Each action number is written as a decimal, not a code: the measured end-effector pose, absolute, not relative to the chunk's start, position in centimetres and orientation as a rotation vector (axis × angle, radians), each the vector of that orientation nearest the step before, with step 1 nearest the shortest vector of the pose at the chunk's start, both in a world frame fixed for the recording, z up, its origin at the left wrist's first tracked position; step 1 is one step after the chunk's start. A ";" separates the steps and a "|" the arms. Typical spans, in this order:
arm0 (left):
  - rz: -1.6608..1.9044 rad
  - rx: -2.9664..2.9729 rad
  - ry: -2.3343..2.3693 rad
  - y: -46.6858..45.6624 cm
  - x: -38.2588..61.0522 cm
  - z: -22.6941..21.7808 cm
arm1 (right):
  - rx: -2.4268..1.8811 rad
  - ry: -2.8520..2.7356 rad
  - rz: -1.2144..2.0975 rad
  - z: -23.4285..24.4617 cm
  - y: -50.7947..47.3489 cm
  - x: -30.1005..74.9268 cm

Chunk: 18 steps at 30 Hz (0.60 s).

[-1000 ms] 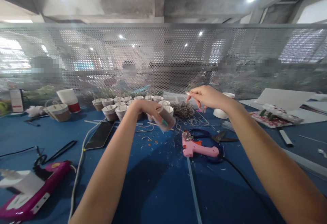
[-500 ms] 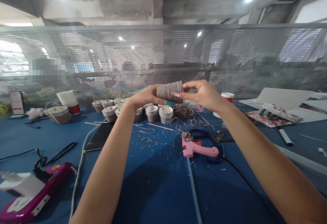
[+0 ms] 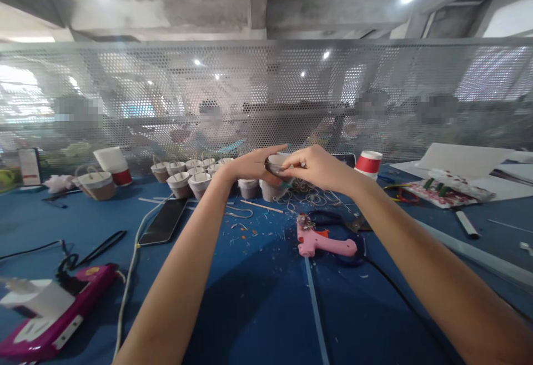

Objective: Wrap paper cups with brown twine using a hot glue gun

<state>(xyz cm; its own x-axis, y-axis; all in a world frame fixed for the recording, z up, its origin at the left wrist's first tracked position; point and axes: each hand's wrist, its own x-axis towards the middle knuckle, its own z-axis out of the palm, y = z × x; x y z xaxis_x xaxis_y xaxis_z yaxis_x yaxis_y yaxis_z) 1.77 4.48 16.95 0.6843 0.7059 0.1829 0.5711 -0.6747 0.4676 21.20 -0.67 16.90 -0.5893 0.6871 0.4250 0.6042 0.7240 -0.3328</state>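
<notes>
My left hand (image 3: 256,164) is wrapped round the side of a small cup (image 3: 280,159), held above the table. Its pale open mouth now shows; the cord winding seen on it earlier is mostly hidden by my fingers. At the near rim, my right hand (image 3: 310,166) has thumb and fingers pinched together against the cup. Whether a cord end lies in that pinch is too small to tell. Just below stands another cord-wrapped cup (image 3: 272,191), beside a heap of loose grey cord (image 3: 310,190).
Several small cups with handles (image 3: 180,184) stand at the back left. A pink glue gun (image 3: 327,244) and scissors (image 3: 356,224) lie in front, with a dark phone (image 3: 163,221) to the left. A purple power strip (image 3: 79,304) sits near left; red-and-white paper cups (image 3: 368,162) stand back right.
The cord-wrapped cup was lying sideways between my hands and has been turned so its mouth faces up towards me. My right hand has shifted left and down to the near rim.
</notes>
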 end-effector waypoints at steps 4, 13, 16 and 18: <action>0.367 2.630 0.914 4.3 2.0 17.2 | -1.080 -2.380 0.221 17.0 -0.7 21.4; -0.071 2.631 0.827 7.6 1.0 14.3 | -1.223 -2.256 0.131 18.4 -0.8 23.0; -0.106 2.572 0.803 8.6 0.7 13.2 | -1.229 -2.250 0.138 18.6 -0.9 23.3; -0.170 2.551 0.822 9.1 0.5 12.6 | -1.231 -2.249 0.180 18.6 -1.0 23.4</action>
